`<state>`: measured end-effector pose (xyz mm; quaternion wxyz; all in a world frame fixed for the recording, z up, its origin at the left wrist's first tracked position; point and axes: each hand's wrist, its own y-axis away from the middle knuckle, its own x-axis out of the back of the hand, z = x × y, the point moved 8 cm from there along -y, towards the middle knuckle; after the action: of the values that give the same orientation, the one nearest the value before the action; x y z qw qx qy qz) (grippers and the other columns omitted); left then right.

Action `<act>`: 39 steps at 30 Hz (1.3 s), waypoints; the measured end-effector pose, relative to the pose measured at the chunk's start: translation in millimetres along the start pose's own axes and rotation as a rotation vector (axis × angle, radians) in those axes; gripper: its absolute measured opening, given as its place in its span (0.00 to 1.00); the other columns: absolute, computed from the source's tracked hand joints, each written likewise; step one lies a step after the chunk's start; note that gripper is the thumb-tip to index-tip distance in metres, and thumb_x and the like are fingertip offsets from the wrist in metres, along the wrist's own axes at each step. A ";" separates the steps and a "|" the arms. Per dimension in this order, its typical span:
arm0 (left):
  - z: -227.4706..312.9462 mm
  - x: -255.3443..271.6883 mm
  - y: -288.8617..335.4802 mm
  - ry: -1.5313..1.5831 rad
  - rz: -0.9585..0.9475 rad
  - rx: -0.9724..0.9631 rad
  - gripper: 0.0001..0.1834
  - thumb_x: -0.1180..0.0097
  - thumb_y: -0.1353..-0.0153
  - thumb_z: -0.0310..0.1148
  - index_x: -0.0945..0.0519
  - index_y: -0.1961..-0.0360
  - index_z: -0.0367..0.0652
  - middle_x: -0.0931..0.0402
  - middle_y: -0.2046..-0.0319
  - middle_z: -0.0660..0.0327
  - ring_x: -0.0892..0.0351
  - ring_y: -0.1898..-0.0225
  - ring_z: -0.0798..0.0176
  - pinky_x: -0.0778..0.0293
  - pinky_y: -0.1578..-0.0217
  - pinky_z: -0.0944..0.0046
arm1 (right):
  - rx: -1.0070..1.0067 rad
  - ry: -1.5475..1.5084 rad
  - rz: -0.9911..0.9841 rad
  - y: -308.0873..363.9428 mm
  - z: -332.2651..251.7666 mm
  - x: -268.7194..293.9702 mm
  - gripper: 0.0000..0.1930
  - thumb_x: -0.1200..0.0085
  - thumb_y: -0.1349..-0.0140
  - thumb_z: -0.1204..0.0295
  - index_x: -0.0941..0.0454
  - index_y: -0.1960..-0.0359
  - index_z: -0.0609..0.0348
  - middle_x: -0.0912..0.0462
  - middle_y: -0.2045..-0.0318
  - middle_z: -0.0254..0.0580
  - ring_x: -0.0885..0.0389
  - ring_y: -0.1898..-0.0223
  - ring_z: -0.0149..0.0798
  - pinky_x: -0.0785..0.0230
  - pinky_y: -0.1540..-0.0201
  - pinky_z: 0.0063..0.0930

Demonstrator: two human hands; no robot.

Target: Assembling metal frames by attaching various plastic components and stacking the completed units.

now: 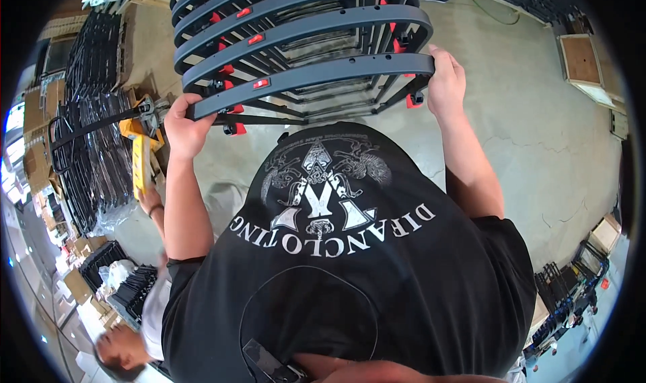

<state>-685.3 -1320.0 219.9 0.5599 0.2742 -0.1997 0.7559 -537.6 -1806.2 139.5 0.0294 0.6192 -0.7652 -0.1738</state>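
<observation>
Across the front of me stands a row of nested dark grey metal frames with curved top bars and red fittings. My left hand [186, 130] is closed around the left end of the nearest metal frame [316, 75]. At the bar's right corner, my right hand [447, 85] grips the same frame, its thumb near the top edge. A small red piece [261, 84] sits on that bar, left of its middle. Several similar frames [323, 25] stand closely behind it, their legs running down to the floor.
To the left, another person's hand [151, 200] holds a yellow piece of equipment [140, 164]. Wrapped black metal parts [101, 154] are stacked beyond it. Grey concrete floor [518, 141] extends to the right, with a wooden crate [581, 60] at far right.
</observation>
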 end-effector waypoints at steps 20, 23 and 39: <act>34.6 13.3 -1.6 -0.117 0.140 0.015 0.14 0.32 0.55 0.21 0.17 0.64 0.40 0.19 0.71 0.63 0.20 0.67 0.71 0.23 0.64 0.66 | 0.035 0.070 -0.055 -15.2 -13.4 -2.5 0.15 0.47 0.30 0.61 0.23 0.65 0.62 0.25 0.68 0.31 0.30 0.63 0.27 0.37 0.55 0.26; 25.9 11.5 3.0 0.011 0.146 0.078 0.15 0.32 0.57 0.21 0.19 0.65 0.39 0.20 0.70 0.62 0.20 0.67 0.68 0.23 0.64 0.64 | 0.037 0.103 -0.070 -12.3 -10.9 -1.6 0.15 0.49 0.29 0.62 0.24 0.67 0.61 0.28 0.69 0.29 0.33 0.64 0.27 0.38 0.57 0.25; -1.9 72.1 19.1 -0.291 0.120 -0.392 0.37 0.25 0.56 0.44 0.24 0.43 0.47 0.27 0.44 0.47 0.31 0.38 0.42 0.35 0.35 0.48 | 0.946 0.801 0.084 137.1 -130.4 -143.2 0.18 0.41 0.38 0.73 0.25 0.47 0.64 0.22 0.48 0.52 0.26 0.45 0.50 0.36 0.39 0.40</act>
<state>-720.0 -1271.4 264.6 0.5219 0.2539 -0.4368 0.6873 -599.0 -1675.3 327.7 0.0432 0.5518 -0.7125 0.4313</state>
